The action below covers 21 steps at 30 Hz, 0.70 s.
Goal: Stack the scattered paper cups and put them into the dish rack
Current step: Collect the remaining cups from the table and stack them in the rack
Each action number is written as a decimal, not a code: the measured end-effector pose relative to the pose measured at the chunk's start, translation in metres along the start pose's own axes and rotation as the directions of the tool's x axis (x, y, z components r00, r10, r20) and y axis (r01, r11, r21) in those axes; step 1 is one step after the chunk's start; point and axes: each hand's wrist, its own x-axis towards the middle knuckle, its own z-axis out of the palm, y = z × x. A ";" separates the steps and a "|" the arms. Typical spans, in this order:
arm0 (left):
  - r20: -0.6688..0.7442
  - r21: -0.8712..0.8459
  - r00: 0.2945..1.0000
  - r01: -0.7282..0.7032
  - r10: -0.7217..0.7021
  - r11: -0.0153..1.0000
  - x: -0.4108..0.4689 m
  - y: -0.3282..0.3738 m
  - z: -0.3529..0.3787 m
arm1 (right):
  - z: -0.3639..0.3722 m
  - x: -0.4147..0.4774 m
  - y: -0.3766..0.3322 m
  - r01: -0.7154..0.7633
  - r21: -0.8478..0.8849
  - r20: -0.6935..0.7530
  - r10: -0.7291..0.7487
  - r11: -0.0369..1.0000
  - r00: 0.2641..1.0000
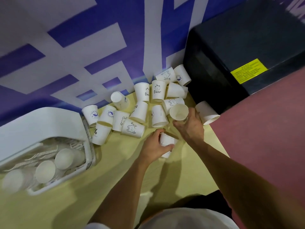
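White shirt (184,219) nearest; left grip (153,146) tight around near paper cup (167,140), right grip (189,128) around farther cup (179,112).

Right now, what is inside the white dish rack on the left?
Inside the dish rack three paper cups show their round ends, over pale slats. The white lid covers the rack's far part, so anything under it is hidden.

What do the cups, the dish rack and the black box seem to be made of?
Cups: thin paper, matte white, with printed drawings. Dish rack: probably plastic, smooth white with a slight sheen, though blurred. Black box: unclear, perhaps plastic or painted metal; dull dark surface bearing a yellow label.
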 end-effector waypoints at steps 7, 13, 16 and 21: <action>-0.111 -0.090 0.994 -0.020 0.009 0.996 -0.026 -0.006 -0.028 | -0.002 -0.026 -0.016 0.078 0.003 -0.001 -0.078 0.997 0.997; -0.201 -0.123 0.980 -0.012 -0.013 0.992 -0.067 -0.031 -0.058 | 0.009 -0.056 -0.055 0.246 0.007 0.012 -0.246 0.969 0.969; -0.272 -0.159 0.961 -0.003 -0.041 0.987 -0.091 -0.048 -0.079 | 0.021 -0.074 -0.079 0.312 0.016 0.032 -0.312 0.950 0.949; -0.394 -0.157 0.916 0.011 -0.073 0.988 -0.126 -0.079 -0.121 | 0.045 -0.103 -0.128 0.413 0.060 0.093 -0.417 0.909 0.904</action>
